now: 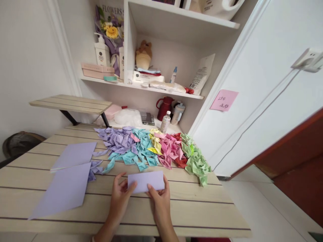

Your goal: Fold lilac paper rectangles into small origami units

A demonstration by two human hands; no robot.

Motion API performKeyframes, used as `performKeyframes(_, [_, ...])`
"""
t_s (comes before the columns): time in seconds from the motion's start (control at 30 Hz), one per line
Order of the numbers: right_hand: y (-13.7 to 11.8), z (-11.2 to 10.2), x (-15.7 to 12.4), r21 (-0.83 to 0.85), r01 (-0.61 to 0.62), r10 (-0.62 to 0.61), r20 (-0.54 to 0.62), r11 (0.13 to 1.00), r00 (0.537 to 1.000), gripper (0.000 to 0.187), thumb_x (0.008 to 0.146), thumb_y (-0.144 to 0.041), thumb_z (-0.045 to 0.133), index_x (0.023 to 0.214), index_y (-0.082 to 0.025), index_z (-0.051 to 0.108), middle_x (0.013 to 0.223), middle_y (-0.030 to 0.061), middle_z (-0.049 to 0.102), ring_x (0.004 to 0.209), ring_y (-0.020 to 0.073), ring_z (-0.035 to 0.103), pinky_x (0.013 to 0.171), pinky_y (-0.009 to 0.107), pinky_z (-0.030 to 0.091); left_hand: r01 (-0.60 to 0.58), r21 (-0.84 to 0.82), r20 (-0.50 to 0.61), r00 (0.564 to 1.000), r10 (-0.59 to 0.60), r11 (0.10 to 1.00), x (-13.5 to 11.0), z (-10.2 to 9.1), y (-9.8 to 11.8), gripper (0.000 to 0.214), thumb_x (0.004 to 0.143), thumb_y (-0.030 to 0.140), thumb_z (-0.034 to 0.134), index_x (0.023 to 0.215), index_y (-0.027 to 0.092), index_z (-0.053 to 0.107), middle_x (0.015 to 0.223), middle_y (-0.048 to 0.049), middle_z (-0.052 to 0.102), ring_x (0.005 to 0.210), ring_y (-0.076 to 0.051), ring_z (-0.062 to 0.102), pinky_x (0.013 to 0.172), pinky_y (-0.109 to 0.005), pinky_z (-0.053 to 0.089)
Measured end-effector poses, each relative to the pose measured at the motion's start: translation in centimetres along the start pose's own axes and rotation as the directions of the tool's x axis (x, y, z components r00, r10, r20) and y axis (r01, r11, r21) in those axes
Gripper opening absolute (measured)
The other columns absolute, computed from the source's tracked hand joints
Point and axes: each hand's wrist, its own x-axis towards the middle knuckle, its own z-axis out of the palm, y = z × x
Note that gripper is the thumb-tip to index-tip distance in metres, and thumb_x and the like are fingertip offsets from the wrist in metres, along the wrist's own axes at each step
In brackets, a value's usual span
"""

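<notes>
Head view: one folded lavender paper (146, 178), held at both ends; the left end is pinched by the left hand (120, 192), the right end by the right hand (160, 195), thumbs (133, 187) laid on the near face. Fingertips behind the paper are hidden; whether further folds are made there cannot be told. Forearms (104, 232) are cut off below the grip.

Right of and beyond the grip: one pink note (224, 99), its handwriting hard to read.

Just beyond the grip, the table (202, 211) is taken up by heaped folded pieces: purple (121, 141), blue (130, 157), yellow (155, 144), pink (169, 149) and green (198, 164); red pieces (181, 163) are partly covered.

Left of the grip: two lavender sheets (63, 190), by which purple pieces are partly overlain.

Well beyond: one clear bottle (165, 123), by which a red jug (164, 107) is partly screened; one low riser (72, 102), farther left.
</notes>
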Motion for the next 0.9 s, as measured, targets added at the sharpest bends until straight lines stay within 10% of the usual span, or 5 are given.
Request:
performKeyframes(0.17, [0.1, 0.1, 0.3, 0.022, 0.02, -0.018, -0.06, 1.0, 0.998, 0.083, 0.06, -0.031, 0.073, 0.129, -0.021, 0.029, 0.096, 0.0055, 0.062, 0.079, 0.0184, 0.061, 0.065, 0.03, 0.053, 0.139, 0.022, 0.143, 0.98, -0.141, 0.99, 0.2, 0.2, 0.1, 0.066, 0.042, 0.019, 0.08, 0.101, 0.015, 0.051, 0.081, -0.0071, 0.07, 0.074, -0.022, 0.066, 0.064, -0.028, 0.052])
performKeyframes(0.9, [0.9, 0.4, 0.3, -0.045, 0.074, -0.078, -0.08, 0.996, 0.994, 0.087, 0.06, -0.029, 0.072, 0.131, -0.015, 0.024, 0.092, 0.008, 0.064, 0.074, 0.0187, 0.063, 0.067, 0.029, 0.051, 0.14, 0.151, 0.041, 0.988, -0.148, 0.978, -0.3, 1.1, -0.1, 0.031, 0.052, 0.021, 0.077, 0.078, 0.012, 0.066, 0.07, -0.0052, 0.07, 0.06, -0.017, 0.063, 0.056, -0.024, 0.053])
